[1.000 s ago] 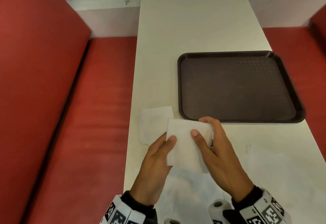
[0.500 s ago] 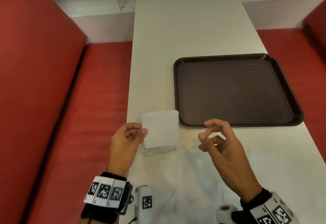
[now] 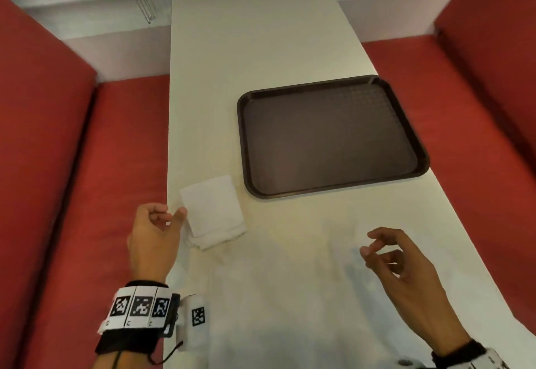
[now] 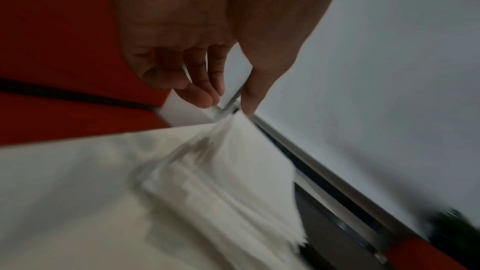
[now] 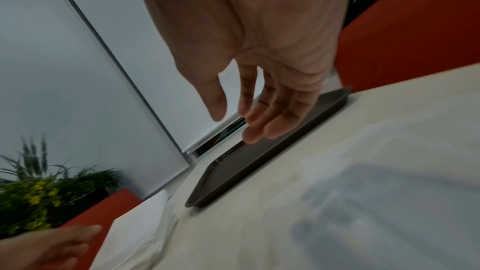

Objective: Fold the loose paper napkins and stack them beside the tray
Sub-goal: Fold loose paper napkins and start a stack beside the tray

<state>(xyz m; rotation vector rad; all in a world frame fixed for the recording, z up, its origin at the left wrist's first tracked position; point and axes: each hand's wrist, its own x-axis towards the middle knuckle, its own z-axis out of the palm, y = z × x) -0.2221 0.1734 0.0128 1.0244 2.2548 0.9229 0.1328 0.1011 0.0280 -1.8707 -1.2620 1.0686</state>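
A small stack of folded white napkins (image 3: 213, 212) (image 4: 221, 171) (image 5: 140, 219) lies on the white table, just left of the dark brown tray (image 3: 333, 191) (image 5: 259, 157). My left hand (image 3: 168, 216) (image 4: 228, 102) hovers at the stack's left edge, fingers loosely curled, thumb tip close to a napkin corner, holding nothing. Large loose napkins (image 3: 275, 296) (image 5: 376, 171) lie spread flat on the near part of the table. Above them, in front of the tray, my right hand (image 3: 374, 245) (image 5: 233, 122) hangs relaxed and empty.
The tray holds nothing. The long white table (image 3: 261, 49) runs away from me to a window. Red padded benches (image 3: 87, 165) (image 3: 478, 136) flank it on both sides. A green plant (image 5: 52, 192) stands beyond the left bench.
The folded napkin held in both hands went onto the stack left of the tray. My left hand let it go and stays beside it; my right hand moved away to the right.
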